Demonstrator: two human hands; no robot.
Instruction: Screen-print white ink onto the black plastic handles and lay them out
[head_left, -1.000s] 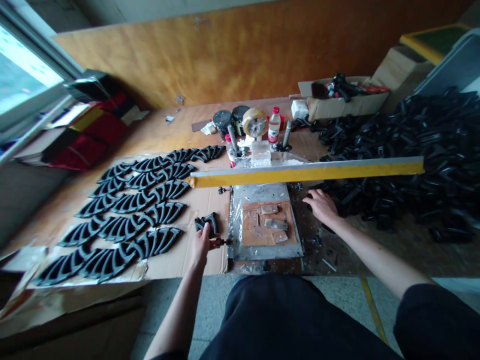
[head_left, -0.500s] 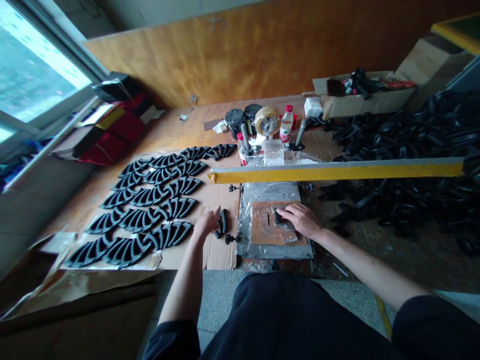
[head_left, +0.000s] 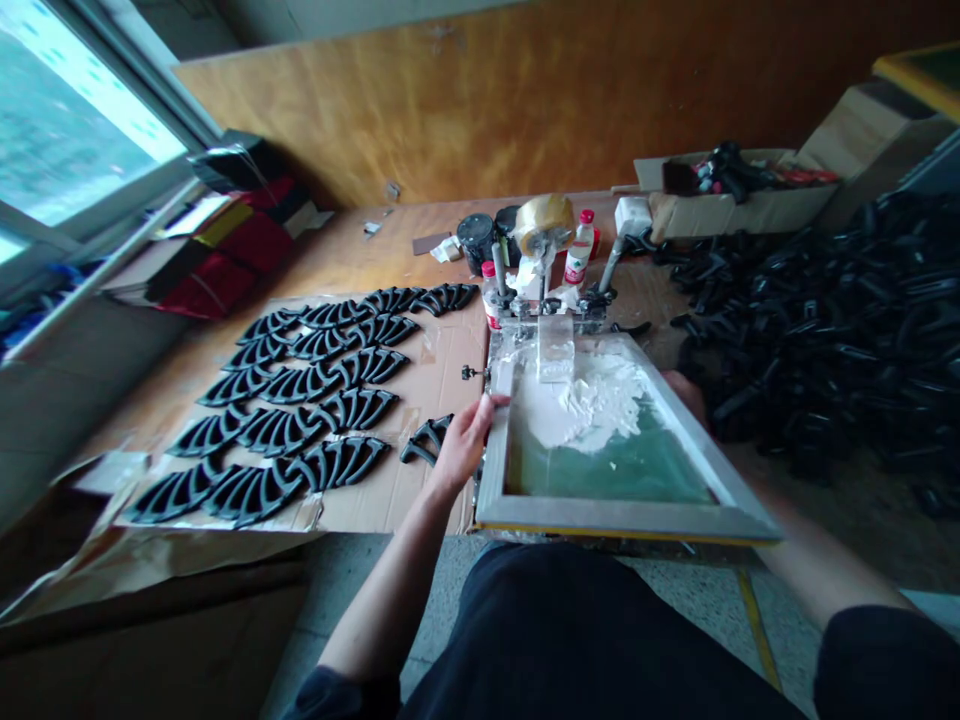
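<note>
A screen-printing frame lies low over the base plate, which it covers almost wholly. Thick white ink is spread over the far half of its green mesh. My left hand holds the frame's left rim, thumb and fingers closed at the edge. At the right rim is my right hand, blurred and partly behind the frame, so its fingers do not show. Beside my left hand, curved black ribbed parts rest on cardboard. A pale block stands at the frame's far end.
Rows of black ribbed parts cover the cardboard on the left. A large heap of black parts fills the right. Behind the clamp posts stand a tape roll, a red-capped bottle, dark tubs and an open carton.
The raised screen frame has come down over the base plate. My right hand has left the small black part there for the frame's right side. My left hand has moved right onto the left rim.
</note>
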